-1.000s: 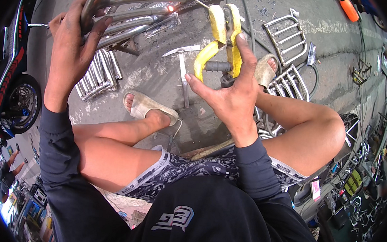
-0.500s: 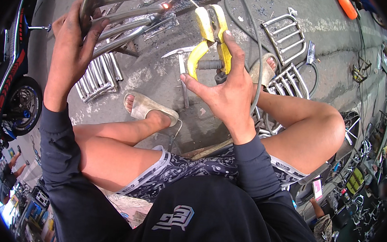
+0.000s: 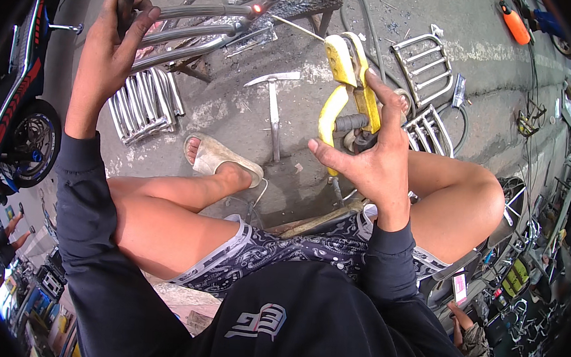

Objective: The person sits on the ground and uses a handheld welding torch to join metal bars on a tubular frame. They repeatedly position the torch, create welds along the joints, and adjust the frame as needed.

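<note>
Here the left hand [image 3: 107,57] grips a shiny metal frame [image 3: 198,10]; the right hand [image 3: 367,165] squeezes a yellow clamp tool [image 3: 347,82]. A hammer [image 3: 274,110] lies between them, at twelve o'clock from the sandal [image 3: 217,156].

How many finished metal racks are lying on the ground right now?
3: one ribbed rack below the left hand, and two wire racks, the upper and the lower, right of the right hand. More may be hidden.

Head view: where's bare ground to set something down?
Bare concrete lies between the hammer and the sandalled foot, and beyond the chrome rack toward the orange tool. Crowded: the tube frame at the left hand, and the stacked racks.
</note>
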{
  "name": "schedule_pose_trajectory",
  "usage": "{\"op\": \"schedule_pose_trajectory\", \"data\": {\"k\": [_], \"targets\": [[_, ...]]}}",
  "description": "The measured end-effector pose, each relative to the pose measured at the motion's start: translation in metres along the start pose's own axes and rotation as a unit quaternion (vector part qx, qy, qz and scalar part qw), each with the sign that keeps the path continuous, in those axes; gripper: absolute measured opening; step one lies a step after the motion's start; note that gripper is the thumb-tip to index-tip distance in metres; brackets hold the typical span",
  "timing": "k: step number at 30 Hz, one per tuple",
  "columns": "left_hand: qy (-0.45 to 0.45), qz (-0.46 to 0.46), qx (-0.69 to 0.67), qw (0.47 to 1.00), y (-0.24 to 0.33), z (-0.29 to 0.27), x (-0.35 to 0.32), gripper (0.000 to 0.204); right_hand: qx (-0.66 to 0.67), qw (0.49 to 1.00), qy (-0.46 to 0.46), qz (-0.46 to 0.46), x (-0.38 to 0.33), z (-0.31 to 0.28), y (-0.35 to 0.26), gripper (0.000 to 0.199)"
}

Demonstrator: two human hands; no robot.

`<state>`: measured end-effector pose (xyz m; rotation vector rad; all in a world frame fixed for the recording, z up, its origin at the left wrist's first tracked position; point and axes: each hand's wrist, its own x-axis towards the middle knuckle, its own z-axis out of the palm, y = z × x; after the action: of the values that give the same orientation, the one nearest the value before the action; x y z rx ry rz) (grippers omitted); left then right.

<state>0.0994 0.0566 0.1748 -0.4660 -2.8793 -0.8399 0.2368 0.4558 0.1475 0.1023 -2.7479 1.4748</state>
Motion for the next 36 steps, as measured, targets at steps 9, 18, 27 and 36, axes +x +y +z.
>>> {"op": "schedule_pose_trajectory", "data": {"k": [9, 18, 27, 36], "targets": [[0.013, -0.004, -0.062, 0.998, -0.006, 0.008, 0.006, 0.066, -0.029, 0.997, 0.021, 0.069, 0.025, 0.063, 0.038, 0.107], [-0.01, -0.009, -0.066, 0.998, -0.009, 0.007, 0.005, 0.058, 0.048, 0.995, 0.047, 0.076, 0.027, 0.069, 0.043, 0.113], [0.005, -0.02, -0.069, 0.997, -0.006, 0.008, 0.004, 0.055, 0.004, 0.998, 0.047, 0.036, 0.0, 0.033, 0.011, 0.115], [0.01, 0.01, -0.025, 1.0, 0.005, 0.004, 0.001, 0.056, 0.011, 0.998, 0.054, -0.036, -0.008, 0.019, -0.006, 0.115]]}}
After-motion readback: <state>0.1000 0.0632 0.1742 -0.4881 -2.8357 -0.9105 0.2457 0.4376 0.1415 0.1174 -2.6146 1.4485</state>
